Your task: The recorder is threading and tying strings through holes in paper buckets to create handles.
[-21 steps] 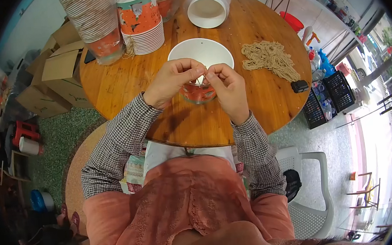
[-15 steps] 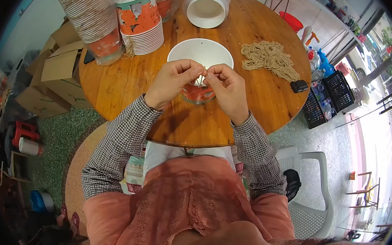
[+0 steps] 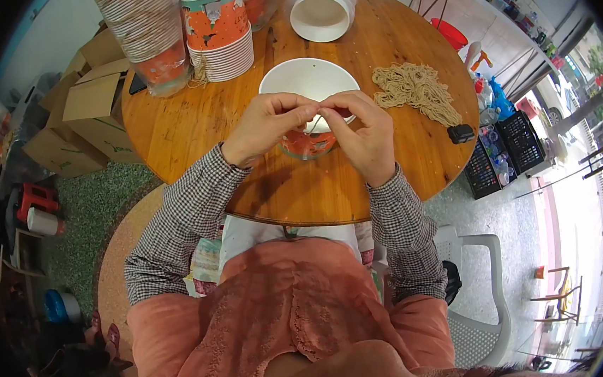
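Note:
Over a paper bucket (image 3: 307, 74), white inside with an orange printed wall, both hands meet at the fingertips. My left hand (image 3: 261, 126) pinches a thin piece of string (image 3: 316, 122) between thumb and forefinger. Against it, my right hand (image 3: 368, 135) pinches the same string, its fingers curled and touching the left fingertips. Exactly how the string runs between the fingers is hidden. The bucket stands upright on the round wooden table (image 3: 281, 201), close to its near edge. A tangled pile of tan string (image 3: 414, 91) lies to the right of the bucket.
At the back left stand a plastic-wrapped stack of buckets (image 3: 144, 38) and a shorter orange stack (image 3: 219, 39). A wrapped white bucket stack (image 3: 320, 17) lies on its side behind. A small black object (image 3: 461, 133) sits by the right edge. Cardboard boxes (image 3: 96, 102) are at left.
My right hand has shifted slightly right and turned, its fingers now more bent over the string. My left hand stays nearly in place. The bucket has not moved on the table.

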{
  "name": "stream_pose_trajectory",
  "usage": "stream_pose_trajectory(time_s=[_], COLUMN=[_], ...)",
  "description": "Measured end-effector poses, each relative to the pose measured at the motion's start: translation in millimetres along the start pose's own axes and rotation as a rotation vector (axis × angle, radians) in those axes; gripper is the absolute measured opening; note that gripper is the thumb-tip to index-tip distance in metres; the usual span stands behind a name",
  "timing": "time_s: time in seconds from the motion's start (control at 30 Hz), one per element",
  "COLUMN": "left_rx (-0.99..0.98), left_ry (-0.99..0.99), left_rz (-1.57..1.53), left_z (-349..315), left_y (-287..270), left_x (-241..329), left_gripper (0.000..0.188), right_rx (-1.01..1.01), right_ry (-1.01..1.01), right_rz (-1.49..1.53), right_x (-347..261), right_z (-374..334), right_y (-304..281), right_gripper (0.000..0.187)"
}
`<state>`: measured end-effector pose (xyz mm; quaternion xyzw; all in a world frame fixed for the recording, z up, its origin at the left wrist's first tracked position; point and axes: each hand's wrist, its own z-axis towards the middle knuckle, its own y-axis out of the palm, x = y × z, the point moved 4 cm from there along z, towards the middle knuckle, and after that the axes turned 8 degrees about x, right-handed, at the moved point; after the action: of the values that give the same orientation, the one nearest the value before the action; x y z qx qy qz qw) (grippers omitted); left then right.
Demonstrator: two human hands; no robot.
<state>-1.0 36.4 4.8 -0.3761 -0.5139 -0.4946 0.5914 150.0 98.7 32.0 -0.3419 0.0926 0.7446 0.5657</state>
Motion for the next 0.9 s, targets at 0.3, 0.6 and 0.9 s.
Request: stream_pose_trajectory(time_s=[0.3, 0.6, 0.9], left_rx=[0.085, 0.248, 0.446], left_ry=[0.116, 0.253, 0.439], left_rz=[0.064, 0.043, 0.344], left_z=[0.7, -2.0, -6.9], left_y=[-1.7, -5.6, -5.0], left_x=[-6.6, -6.9, -13.7], left_gripper=[0.017, 0.013, 0.014], right_rx=[0.087, -0.005, 0.034], right_ry=[0.254, 0.541, 0.43], right_rz=[0.14, 0.425, 0.296], right_x=[21.9, 17.1, 8.5], right_z=[-10.7, -19.2, -35.3], right_y=[7.3, 15.6, 15.7], right_gripper=[0.009, 0.006, 0.001])
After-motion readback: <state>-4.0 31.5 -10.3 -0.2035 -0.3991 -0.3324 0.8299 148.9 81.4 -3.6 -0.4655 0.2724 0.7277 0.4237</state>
